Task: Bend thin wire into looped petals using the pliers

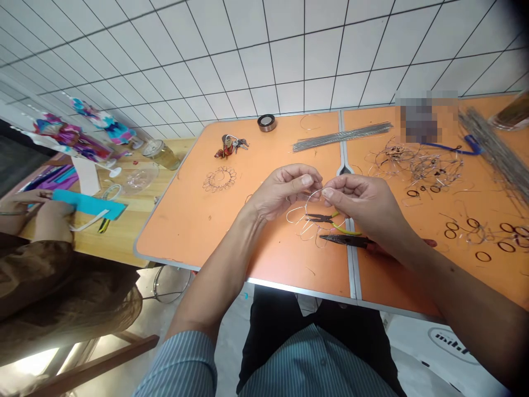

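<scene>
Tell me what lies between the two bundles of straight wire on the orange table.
The head view shows a tangle of thin wire, a pixelated object and a blue item there.

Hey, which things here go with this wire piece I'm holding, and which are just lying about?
Likely part of the job:
held wire piece
yellow-handled pliers
red-handled pliers
nearer bundle of straight wires

Apparently just lying about:
dark roll
dark-red clump
cup of drink

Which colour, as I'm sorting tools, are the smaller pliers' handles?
The handles are yellow, seen in the head view.
</scene>
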Available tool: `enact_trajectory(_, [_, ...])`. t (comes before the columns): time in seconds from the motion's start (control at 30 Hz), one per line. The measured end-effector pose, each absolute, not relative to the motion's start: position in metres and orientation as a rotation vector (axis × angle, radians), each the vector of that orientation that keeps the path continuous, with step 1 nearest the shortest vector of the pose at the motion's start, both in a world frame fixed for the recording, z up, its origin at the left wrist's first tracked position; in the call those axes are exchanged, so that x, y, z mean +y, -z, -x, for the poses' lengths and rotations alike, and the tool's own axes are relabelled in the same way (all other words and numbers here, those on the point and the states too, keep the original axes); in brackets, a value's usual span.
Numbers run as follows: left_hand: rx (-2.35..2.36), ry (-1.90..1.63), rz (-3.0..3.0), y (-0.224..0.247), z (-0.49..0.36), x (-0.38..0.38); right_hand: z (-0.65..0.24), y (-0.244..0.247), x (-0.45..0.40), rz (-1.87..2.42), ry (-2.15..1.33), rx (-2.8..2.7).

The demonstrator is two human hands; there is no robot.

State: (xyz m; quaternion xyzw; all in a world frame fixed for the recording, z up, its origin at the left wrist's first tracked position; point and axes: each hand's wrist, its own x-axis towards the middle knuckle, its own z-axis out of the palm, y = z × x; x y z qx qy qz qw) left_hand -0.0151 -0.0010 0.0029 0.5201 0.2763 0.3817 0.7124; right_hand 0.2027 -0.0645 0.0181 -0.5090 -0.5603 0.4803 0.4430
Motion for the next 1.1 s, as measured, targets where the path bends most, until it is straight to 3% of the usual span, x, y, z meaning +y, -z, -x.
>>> enact_trajectory(1.1, [0.719,-0.873,-1.262,0.003,0.0,-0.013,-0.202,-0.01,-0.059,1.322,-0.994,-1.324])
